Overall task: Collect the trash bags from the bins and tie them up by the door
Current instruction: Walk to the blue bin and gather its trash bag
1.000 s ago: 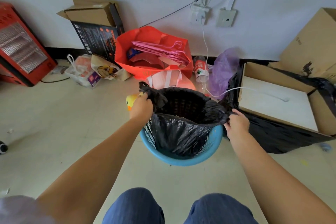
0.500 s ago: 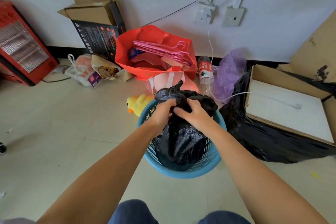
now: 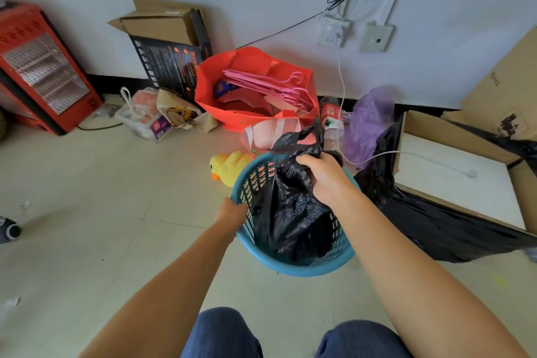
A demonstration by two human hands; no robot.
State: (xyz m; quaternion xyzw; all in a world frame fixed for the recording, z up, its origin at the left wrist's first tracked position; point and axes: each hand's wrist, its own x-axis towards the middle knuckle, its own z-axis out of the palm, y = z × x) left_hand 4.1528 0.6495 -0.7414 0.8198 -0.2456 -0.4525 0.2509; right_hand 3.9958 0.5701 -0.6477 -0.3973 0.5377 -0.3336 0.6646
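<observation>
- My right hand (image 3: 325, 176) is closed round the gathered neck of the black trash bag (image 3: 290, 212), fingers wrapped into the bunched plastic; loose ends of the neck stick up past my knuckles.
- My left hand (image 3: 234, 209) is clamped on the near-left rim of the blue bin (image 3: 305, 269), fingers curled inside the slotted wall, thumb side outside. It holds the bin only, not the bag.
- The bag sits inside the bin, its body hanging down from my right fist to the bin's floor. Its long axis runs roughly top to bottom, leaning a little toward me at the low end.
- The relation that matters: the bag lies straight below my right hand, with the rim ring all round it. My right hand is on it already; my left is beside it, on the rim.
- My judgement: the lift wants to go straight up along that axis while the left pins the bin down, or the bin will likely rise with the bag.
- Beyond the bin: a yellow duck toy (image 3: 229, 167) just off its far-left rim, a red tote (image 3: 255, 90) behind it by the wall, a large black sheet of plastic (image 3: 436, 221) to its right.
</observation>
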